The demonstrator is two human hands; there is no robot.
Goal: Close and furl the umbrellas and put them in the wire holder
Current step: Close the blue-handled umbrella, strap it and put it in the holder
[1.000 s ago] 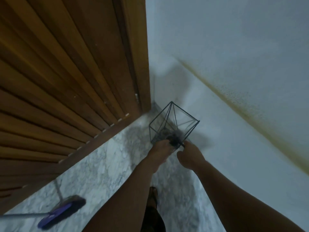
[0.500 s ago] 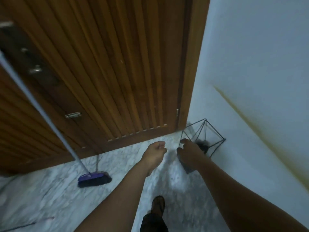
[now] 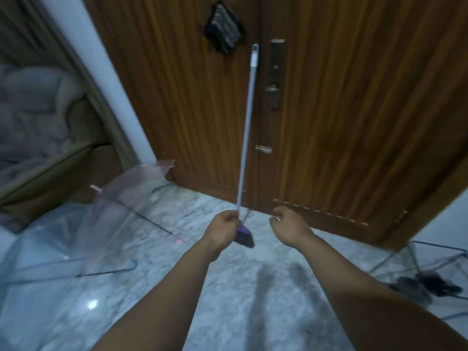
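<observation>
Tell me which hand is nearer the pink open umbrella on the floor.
Left. The left hand is just right of the pink umbrella, in front of the broom; the right hand is farther right, beyond the broom.
</observation>
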